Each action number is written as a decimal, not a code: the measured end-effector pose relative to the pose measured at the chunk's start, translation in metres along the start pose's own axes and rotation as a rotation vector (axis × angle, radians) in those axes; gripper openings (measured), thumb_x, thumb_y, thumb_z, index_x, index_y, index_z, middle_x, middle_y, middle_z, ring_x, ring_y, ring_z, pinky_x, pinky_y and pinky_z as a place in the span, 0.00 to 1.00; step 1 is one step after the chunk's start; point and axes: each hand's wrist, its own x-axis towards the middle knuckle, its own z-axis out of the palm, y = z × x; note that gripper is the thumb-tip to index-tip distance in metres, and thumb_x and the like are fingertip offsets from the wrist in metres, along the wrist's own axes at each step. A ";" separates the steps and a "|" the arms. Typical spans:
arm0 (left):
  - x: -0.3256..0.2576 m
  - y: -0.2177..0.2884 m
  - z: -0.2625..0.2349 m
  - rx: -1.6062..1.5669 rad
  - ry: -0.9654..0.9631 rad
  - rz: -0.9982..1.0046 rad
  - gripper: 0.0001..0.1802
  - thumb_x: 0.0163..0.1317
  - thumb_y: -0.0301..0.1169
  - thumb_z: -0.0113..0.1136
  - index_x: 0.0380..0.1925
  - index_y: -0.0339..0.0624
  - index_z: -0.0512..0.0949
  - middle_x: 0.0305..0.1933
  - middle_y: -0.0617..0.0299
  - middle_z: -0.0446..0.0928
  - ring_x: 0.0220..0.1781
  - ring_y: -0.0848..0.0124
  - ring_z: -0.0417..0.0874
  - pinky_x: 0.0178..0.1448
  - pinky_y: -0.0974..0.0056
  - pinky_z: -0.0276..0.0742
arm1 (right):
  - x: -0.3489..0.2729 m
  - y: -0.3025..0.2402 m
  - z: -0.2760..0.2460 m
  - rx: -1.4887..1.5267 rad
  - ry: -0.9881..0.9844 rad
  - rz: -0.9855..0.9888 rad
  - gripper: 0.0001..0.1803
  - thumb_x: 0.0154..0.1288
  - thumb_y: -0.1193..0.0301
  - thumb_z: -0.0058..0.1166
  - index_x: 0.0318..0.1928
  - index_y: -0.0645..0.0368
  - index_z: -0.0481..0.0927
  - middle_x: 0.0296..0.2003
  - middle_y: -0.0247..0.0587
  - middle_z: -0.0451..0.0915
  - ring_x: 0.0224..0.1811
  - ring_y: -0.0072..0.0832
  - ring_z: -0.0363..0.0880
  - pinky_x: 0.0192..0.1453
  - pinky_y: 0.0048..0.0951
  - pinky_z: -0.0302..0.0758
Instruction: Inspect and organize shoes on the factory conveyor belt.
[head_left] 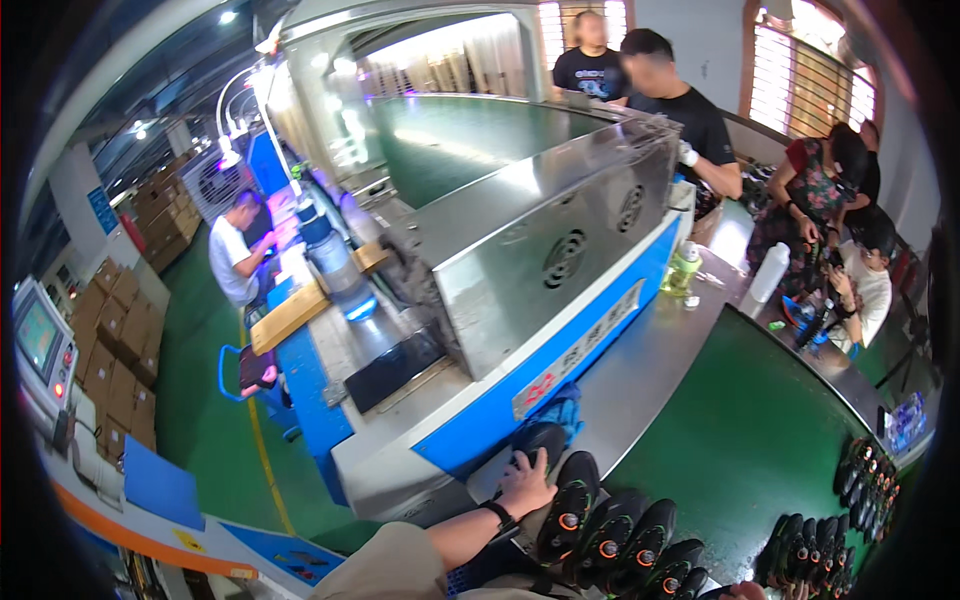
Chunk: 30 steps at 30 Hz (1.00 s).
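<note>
My left hand [527,488], with a dark band on its wrist, reaches in from the lower edge. Its fingers are bent over a black shoe [541,438] beside the blue-sided machine. Right of this hand stands a row of black shoes with orange-ringed dials, the nearest black shoe [569,505] close to my fingers. At the bottom edge, a small skin-coloured patch [745,591] beside the shoes may be part of my right hand. Its fingers are cut off by the frame. A blue cloth [563,412] lies behind the held shoe, against the machine.
A metal-and-blue machine [560,250] stands ahead, with a green belt [750,420] to its right. More black shoes [805,550] sit on the belt's right side. A control panel [42,335] is at left. Several people work around, one at the left bench [290,310].
</note>
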 end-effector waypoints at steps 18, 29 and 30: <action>-0.013 0.005 -0.058 0.114 0.048 0.100 0.43 0.54 0.43 0.64 0.69 0.46 0.59 0.58 0.35 0.68 0.55 0.40 0.78 0.54 0.41 0.78 | -0.046 0.079 0.053 0.305 0.125 0.120 0.12 0.72 0.74 0.54 0.52 0.65 0.79 0.48 0.42 0.82 0.50 0.31 0.84 0.52 0.31 0.82; -0.003 0.001 -0.020 0.133 -0.043 0.108 0.50 0.55 0.41 0.61 0.77 0.48 0.50 0.70 0.29 0.57 0.63 0.32 0.71 0.68 0.42 0.70 | -0.117 0.136 0.057 0.297 0.283 0.185 0.17 0.69 0.71 0.61 0.54 0.66 0.80 0.47 0.37 0.83 0.48 0.22 0.80 0.54 0.26 0.78; -0.003 0.000 -0.021 0.133 -0.053 0.102 0.51 0.55 0.41 0.62 0.77 0.48 0.49 0.71 0.30 0.57 0.64 0.32 0.71 0.68 0.42 0.70 | -0.121 0.136 0.055 0.291 0.295 0.164 0.17 0.68 0.71 0.61 0.54 0.66 0.80 0.47 0.37 0.83 0.48 0.20 0.79 0.54 0.25 0.78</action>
